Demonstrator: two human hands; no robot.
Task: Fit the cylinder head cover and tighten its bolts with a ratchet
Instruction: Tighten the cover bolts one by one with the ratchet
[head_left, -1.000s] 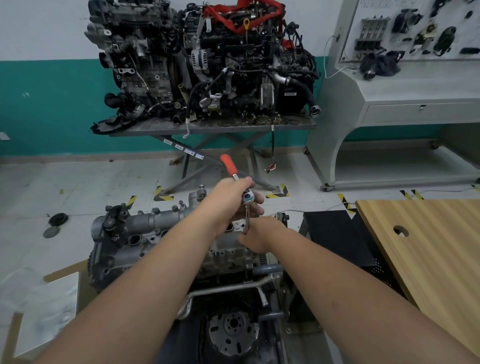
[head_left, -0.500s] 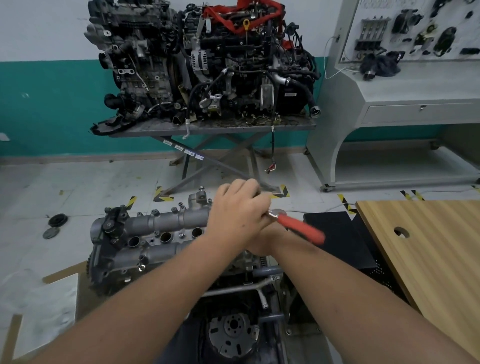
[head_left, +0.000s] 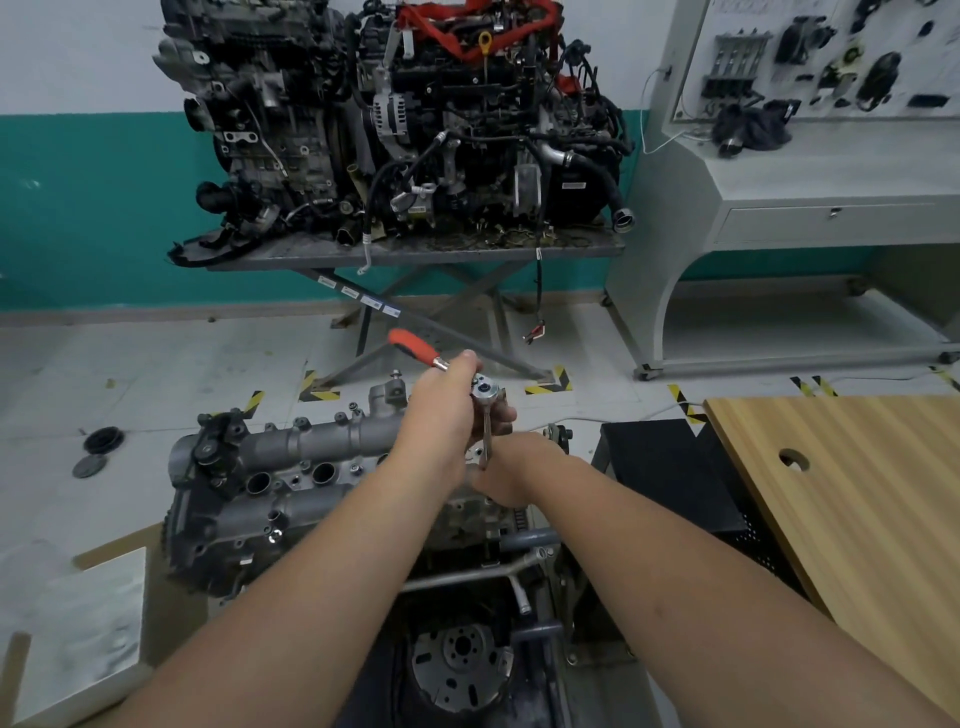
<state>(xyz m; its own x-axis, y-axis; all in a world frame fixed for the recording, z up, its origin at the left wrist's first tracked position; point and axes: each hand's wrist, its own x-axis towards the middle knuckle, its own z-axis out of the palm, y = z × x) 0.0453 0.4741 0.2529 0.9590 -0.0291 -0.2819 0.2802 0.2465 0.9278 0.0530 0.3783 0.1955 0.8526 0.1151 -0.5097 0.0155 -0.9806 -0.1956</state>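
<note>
The grey aluminium cylinder head cover (head_left: 291, 462) lies on top of the engine in front of me, with several round plug holes showing. My left hand (head_left: 441, 410) grips the ratchet (head_left: 485, 389) near its chrome head; the red handle (head_left: 413, 345) points up and to the far left. A chrome extension (head_left: 487, 434) runs straight down from the ratchet head to the cover's right end. My right hand (head_left: 511, 470) curls round the lower end of that extension, hiding the socket and the bolt beneath.
A wooden bench top (head_left: 852, 499) with a round hole stands at the right, a black perforated cabinet (head_left: 670, 473) beside it. A second engine (head_left: 405, 130) sits on a scissor table behind. Cardboard (head_left: 93, 623) lies on the floor at the left. A flywheel (head_left: 460, 665) is below.
The ratchet handle has swung from pointing right, over the black cabinet, back to pointing up and far left. My left hand moved with it; my right hand stayed on the extension.
</note>
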